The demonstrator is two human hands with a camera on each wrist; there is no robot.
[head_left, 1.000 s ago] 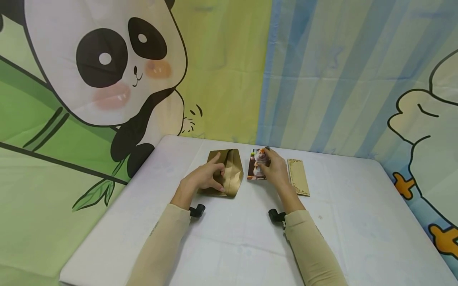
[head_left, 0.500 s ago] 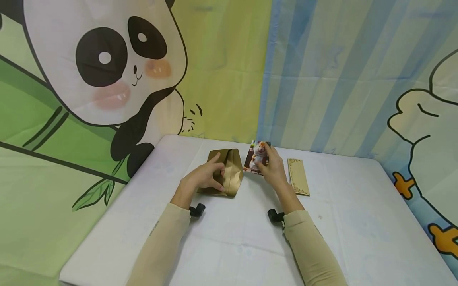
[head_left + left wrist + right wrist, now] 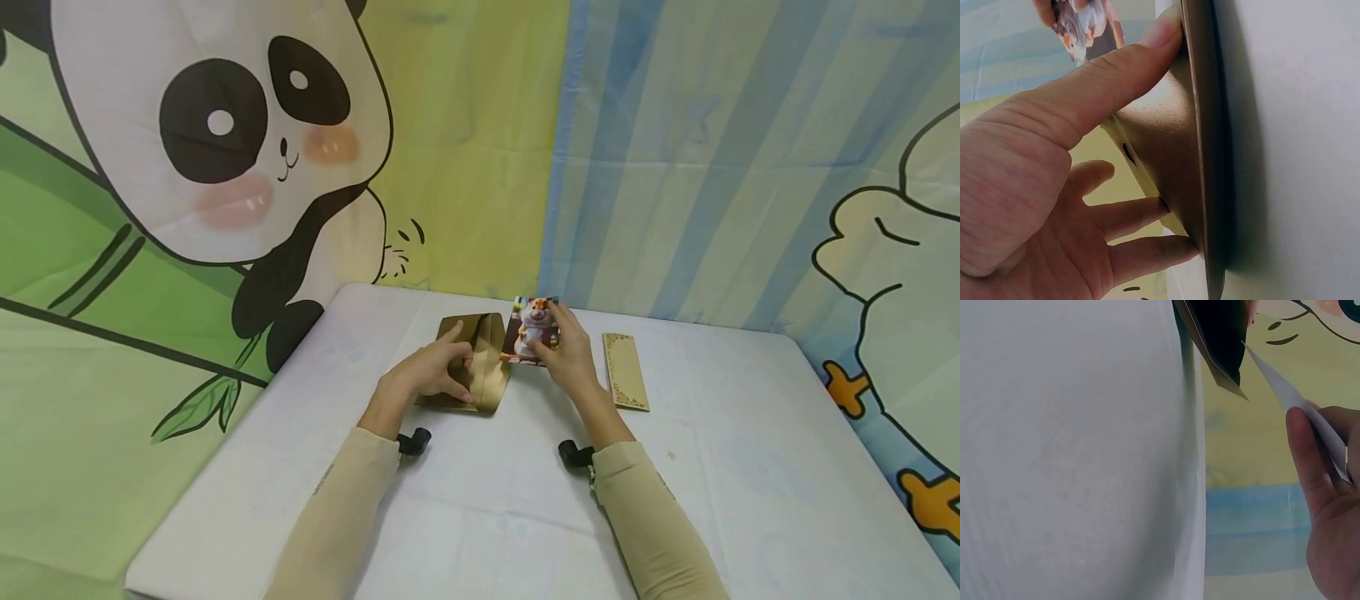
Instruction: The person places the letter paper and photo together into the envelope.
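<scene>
A gold envelope point(image 3: 492, 379) lies on the table with its flap side to the right. My left hand point(image 3: 422, 372) rests on it, and in the left wrist view the thumb point(image 3: 1116, 78) and two straight fingertips touch the envelope point(image 3: 1160, 147). Between thumb and fingers, my right hand point(image 3: 573, 354) pinches a picture card point(image 3: 522, 329) showing an orange-and-white cartoon animal. The card is raised and tilted, its left edge over the envelope's flap side in the head view. The right wrist view shows the card point(image 3: 1285, 390) nearly edge-on, its tip close to the gaping envelope point(image 3: 1219, 347).
A narrow tan slip point(image 3: 626, 372) with a decorated border lies right of my right hand. White cloth covers the table point(image 3: 495, 508). Printed curtains point(image 3: 480, 150) with a panda rise behind the far edge.
My right hand has lifted the card off the table and carried it left to the envelope's flap side. My left hand and the envelope have hardly moved.
</scene>
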